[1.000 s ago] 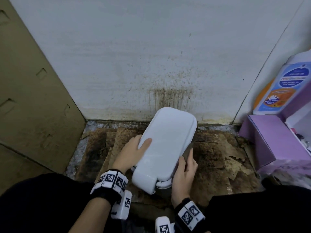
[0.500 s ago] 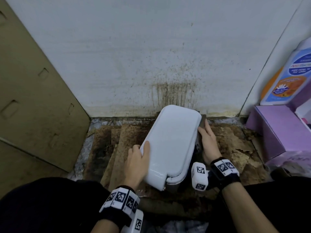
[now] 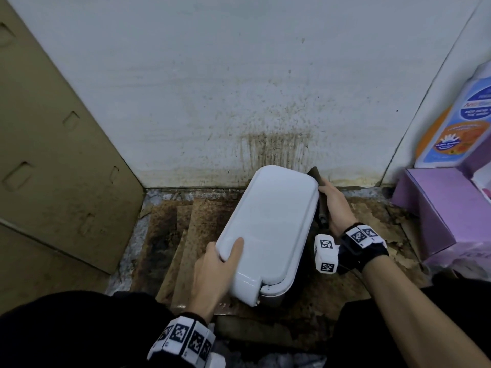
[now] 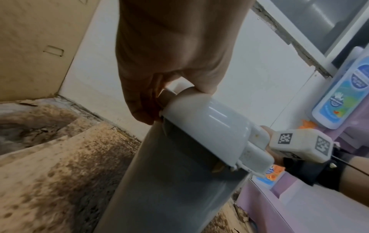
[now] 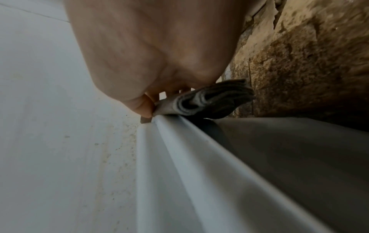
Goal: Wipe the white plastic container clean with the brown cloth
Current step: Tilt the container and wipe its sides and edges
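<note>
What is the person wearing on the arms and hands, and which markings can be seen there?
Both hands are bare, the left hand and the right hand. Each wrist carries a black band with white square tags printed with black coded patterns. A white box-shaped camera unit with the same tags sits by the right wrist, and a thin black cable runs from it. The forearms are bare; dark clothing shows at the lower edge.

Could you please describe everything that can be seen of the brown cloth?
The brown cloth is a dark, greyish-brown fabric, folded or rolled into several layers whose edges show in the right wrist view. The right hand presses it against the far right side of the white plastic container, just below the lid's rim, near the stained wall. From the head view only a dark strip and one upturned corner show beside the hand. Most of it is hidden behind the fingers and the container.
</note>
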